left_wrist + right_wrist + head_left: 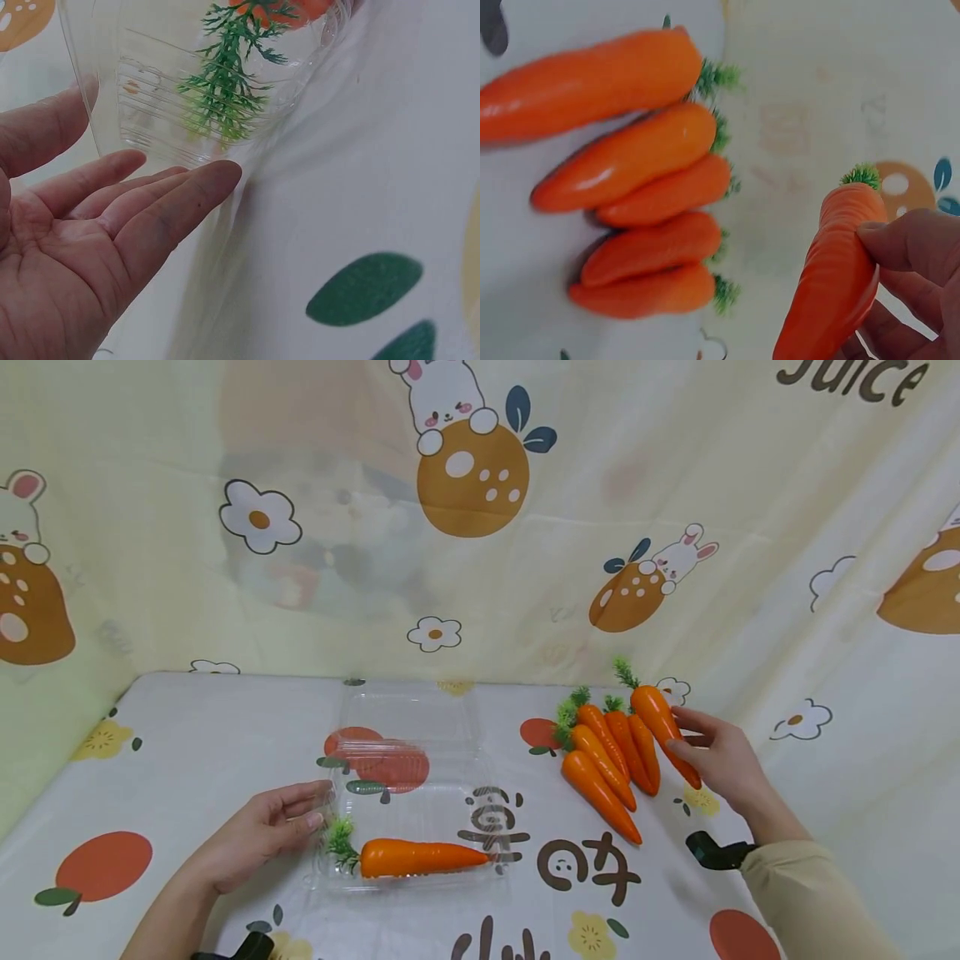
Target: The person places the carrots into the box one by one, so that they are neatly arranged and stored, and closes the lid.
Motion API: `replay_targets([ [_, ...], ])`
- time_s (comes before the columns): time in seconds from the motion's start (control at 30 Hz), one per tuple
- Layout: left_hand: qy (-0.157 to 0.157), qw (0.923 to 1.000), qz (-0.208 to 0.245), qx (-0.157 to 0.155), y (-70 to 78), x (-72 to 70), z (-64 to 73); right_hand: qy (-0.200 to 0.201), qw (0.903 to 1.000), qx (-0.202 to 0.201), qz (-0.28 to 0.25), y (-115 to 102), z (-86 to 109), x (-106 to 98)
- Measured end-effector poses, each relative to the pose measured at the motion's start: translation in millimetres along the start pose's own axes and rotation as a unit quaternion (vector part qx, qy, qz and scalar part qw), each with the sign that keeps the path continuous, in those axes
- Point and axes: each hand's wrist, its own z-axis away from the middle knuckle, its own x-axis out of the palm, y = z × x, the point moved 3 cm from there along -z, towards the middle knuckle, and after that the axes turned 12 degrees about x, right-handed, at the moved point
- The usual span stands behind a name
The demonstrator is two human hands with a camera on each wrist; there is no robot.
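A clear plastic box (pixel 420 814) with its lid (pixel 411 706) folded back lies on the table. Inside, along the near side, is one toy carrot (pixel 423 857), its green top (pixel 236 82) toward the left. My left hand (pixel 273 822) is at the box's left end, its fingers (pixel 176 206) extended beside the plastic wall and seeming to touch it. At the right, my right hand (pixel 723 760) pinches another orange carrot (pixel 832 270) between thumb and fingers, raised above the table. Several more carrots (pixel 600 797) lie in a row just left of that hand.
A white tablecloth (pixel 225 735) printed with fruit, flowers and lettering covers the table. Behind it hangs a cream curtain (pixel 337 610) with rabbit prints, reaching down to the table's back edge. A black wrist mount (pixel 716 852) sits by the right sleeve (pixel 813 885).
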Motion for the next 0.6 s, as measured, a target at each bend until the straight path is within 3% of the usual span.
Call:
replay_targets([
  [0.27,0.000,1.0000,-0.006,0.000,1.4,-0.5,-0.2,-0.016,0.9970,-0.070,0.027,-49,5.8,17],
  [0.6,-0.008,0.9998,0.001,0.015,0.4,-0.4,0.6,-0.069,0.9868,-0.141,0.041,-104,18.4,50],
])
